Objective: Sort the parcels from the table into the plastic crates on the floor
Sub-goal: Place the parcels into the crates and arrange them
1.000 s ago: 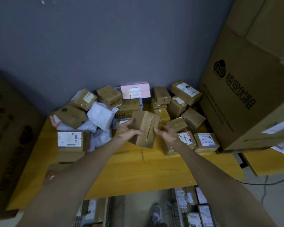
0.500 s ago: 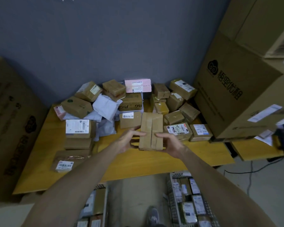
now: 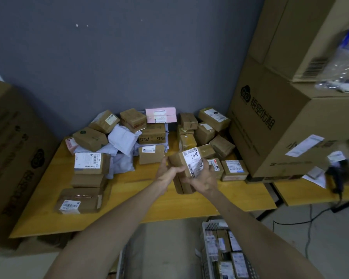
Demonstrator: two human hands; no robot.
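Note:
Both my hands hold one brown cardboard parcel (image 3: 186, 168) above the yellow table (image 3: 129, 208), its white shipping label with handwritten digits turned up toward me. My left hand (image 3: 168, 172) grips its left end, and my right hand (image 3: 203, 178) cups it from below and the right. Behind it lies a heap of brown parcels (image 3: 151, 135), white mailer bags (image 3: 123, 139) and a pink box (image 3: 161, 115). A grey plastic crate (image 3: 207, 248) with several labelled parcels stands on the floor at the lower right. The edge of a second crate (image 3: 120, 264) shows below the table.
Large cardboard cartons (image 3: 286, 121) tower at the right, and another carton (image 3: 10, 158) stands at the left. Three brown parcels (image 3: 89, 178) are stacked on the table's left part. A second yellow table (image 3: 310, 194) with papers, and a black cable (image 3: 308, 228) on the floor, lie at the right.
I have turned the parcel over in my hands, so its labelled face now shows. The view has pulled back from the table, and more of the floor crates is visible.

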